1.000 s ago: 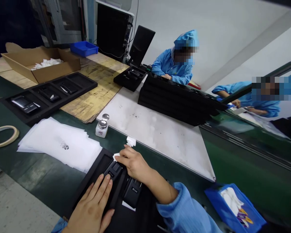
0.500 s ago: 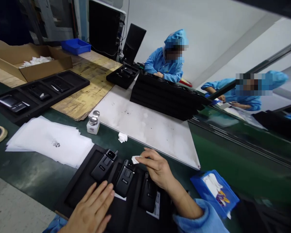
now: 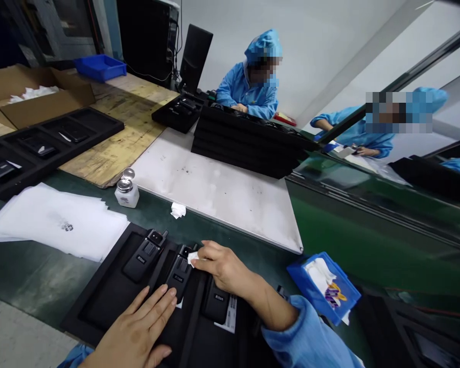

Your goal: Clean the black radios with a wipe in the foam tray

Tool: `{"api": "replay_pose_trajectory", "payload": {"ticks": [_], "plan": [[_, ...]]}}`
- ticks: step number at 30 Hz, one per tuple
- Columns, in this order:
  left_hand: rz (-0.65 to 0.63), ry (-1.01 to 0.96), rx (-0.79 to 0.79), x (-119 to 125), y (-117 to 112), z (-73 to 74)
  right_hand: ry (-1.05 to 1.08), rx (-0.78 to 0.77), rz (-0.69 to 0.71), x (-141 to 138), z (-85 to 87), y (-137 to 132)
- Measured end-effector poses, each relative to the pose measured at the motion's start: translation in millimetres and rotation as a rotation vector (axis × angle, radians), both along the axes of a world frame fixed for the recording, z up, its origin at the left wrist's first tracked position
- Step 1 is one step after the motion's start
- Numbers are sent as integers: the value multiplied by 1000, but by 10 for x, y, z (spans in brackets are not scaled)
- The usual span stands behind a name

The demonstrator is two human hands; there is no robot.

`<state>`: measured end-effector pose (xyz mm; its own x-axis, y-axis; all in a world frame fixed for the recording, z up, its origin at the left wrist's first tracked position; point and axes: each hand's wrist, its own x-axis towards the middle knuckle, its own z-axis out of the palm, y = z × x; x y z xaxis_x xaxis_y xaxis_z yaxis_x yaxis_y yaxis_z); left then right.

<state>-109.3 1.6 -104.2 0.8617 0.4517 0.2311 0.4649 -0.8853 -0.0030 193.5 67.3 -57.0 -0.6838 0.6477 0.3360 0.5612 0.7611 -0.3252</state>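
A black foam tray [image 3: 94, 301] lies in front of me with several black handheld radios in its compartments. The middle radio [image 3: 178, 278] rests back side up, a paper label under its lower end. My left hand [image 3: 140, 322] is laid flat, fingers stretched, with fingertips at that radio's lower end. In my right hand [image 3: 224, 268] a folded white wipe [image 3: 192, 257] is pinched against the radio's upper part, beside its camera lens. To the left sits another radio [image 3: 145, 255]; the right-hand radio [image 3: 216, 301] is partly covered by my right hand.
Behind the tray stand a white pump bottle [image 3: 126, 193] and a crumpled wipe [image 3: 178, 210]. White sheets [image 3: 57, 220] lie at left, a blue bin [image 3: 322, 286] at right. Two co-workers in blue sit across, near stacked black trays [image 3: 245, 145].
My right hand has come down and left, bringing the wipe from above the middle radio onto its upper part. My left hand stays at the radio's lower end. The view has shifted slightly.
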Motion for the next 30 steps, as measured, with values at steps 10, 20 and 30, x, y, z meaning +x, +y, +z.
{"api": "replay_pose_trajectory", "payload": {"ticks": [10,20,30], "plan": [[13,-8,-19,45,-18,45,-66,2,-21,-263,-75,257],[33,-72,-22,79,-112,50,39,68,-158,326,73,-310],[-104,-103,-213,952,-451,37,79,24,-318,383,-35,-453]]}}
